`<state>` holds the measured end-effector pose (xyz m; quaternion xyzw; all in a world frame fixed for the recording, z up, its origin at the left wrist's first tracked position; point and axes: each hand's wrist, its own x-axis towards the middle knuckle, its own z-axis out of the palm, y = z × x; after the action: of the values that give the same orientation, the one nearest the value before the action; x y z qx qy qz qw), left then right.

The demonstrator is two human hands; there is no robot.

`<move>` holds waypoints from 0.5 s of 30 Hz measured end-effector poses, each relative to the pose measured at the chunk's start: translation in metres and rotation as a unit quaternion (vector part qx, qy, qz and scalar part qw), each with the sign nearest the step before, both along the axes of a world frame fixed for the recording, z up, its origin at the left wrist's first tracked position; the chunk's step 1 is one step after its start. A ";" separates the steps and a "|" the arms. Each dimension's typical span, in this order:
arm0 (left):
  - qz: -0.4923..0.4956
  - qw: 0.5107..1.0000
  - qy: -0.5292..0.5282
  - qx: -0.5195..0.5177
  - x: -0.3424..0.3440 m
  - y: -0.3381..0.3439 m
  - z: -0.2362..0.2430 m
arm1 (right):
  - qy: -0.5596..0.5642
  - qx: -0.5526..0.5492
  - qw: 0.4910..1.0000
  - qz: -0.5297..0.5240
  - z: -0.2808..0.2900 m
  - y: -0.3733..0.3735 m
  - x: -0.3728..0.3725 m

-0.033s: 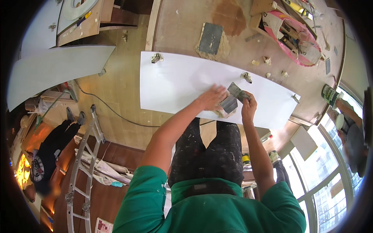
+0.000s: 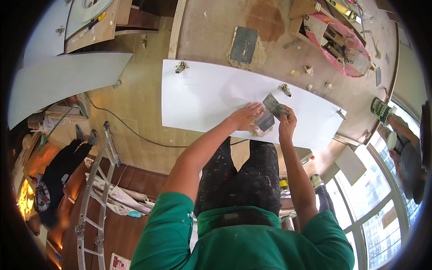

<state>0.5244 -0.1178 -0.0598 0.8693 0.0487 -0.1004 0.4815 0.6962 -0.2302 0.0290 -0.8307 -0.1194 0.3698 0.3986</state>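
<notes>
Your left hand has shifted slightly toward your body since the earlier frame and now shows sharper, at the left edge of the dark grey plate. Its fingers are extended, thumb spread apart from them; whether they grip the plate cannot be told. Your right hand holds the grey scraper between thumb and fingers, blade angled up and leftward, above the plate's far edge. Noted: the plate is over the near edge of the white panel, pale material showing beneath it. Three metal hinges sit along the panel's far side. Beyond lies a second grey plate on the wooden surface.
</notes>
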 end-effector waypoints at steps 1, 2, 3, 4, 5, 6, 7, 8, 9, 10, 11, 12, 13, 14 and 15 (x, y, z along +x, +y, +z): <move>0.055 0.997 -0.004 -0.050 -0.007 -0.010 0.003 | 0.033 -0.013 0.999 -0.022 0.005 0.004 -0.005; 0.090 0.992 0.021 -0.086 -0.013 -0.014 0.005 | 0.058 0.000 0.997 -0.043 0.009 0.011 -0.007; 0.157 0.987 -0.005 -0.024 -0.023 -0.015 0.006 | 0.083 0.013 0.994 -0.065 0.011 0.017 -0.008; 0.204 0.978 0.002 0.048 -0.040 -0.012 0.008 | 0.087 0.004 0.995 -0.049 0.013 0.024 -0.008; 0.251 0.960 0.005 0.121 -0.055 -0.002 0.005 | 0.137 0.040 0.988 -0.050 0.011 0.035 -0.005; 0.219 0.970 0.012 0.108 -0.079 0.006 0.007 | 0.188 0.048 0.979 -0.060 0.010 0.042 -0.004; 0.196 0.975 0.013 0.100 -0.105 0.018 0.006 | 0.240 0.065 0.966 -0.064 0.006 0.051 -0.002; 0.161 0.982 0.031 0.096 -0.132 0.036 0.003 | 0.289 0.063 0.953 -0.062 0.003 0.061 0.002; 0.132 0.985 0.056 0.096 -0.160 0.055 -0.002 | 0.295 0.061 0.952 -0.059 -0.006 0.075 0.006; 0.152 0.974 0.093 0.142 -0.189 0.074 -0.009 | 0.303 0.061 0.949 -0.056 -0.016 0.089 0.010; 0.169 0.957 0.146 0.188 -0.214 0.088 -0.016 | 0.312 0.056 0.947 -0.056 -0.025 0.101 0.013; 0.270 0.917 0.163 0.243 -0.237 0.096 -0.024 | 0.319 0.048 0.945 -0.059 -0.032 0.109 0.016; 0.347 0.874 0.202 0.275 -0.256 0.105 -0.033 | 0.324 0.030 0.941 -0.088 -0.041 0.119 0.018; 0.406 0.833 0.271 0.262 -0.273 0.115 -0.042 | 0.355 0.094 0.924 -0.106 -0.051 0.130 0.020; 0.460 0.780 0.339 0.256 -0.286 0.122 -0.049 | 0.386 0.156 0.899 -0.138 -0.061 0.141 0.022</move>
<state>0.2389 0.0043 -0.1093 0.7448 0.6267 -0.1392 0.1822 0.7182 -0.0889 -0.0318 -0.5581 0.1034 0.5795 0.5849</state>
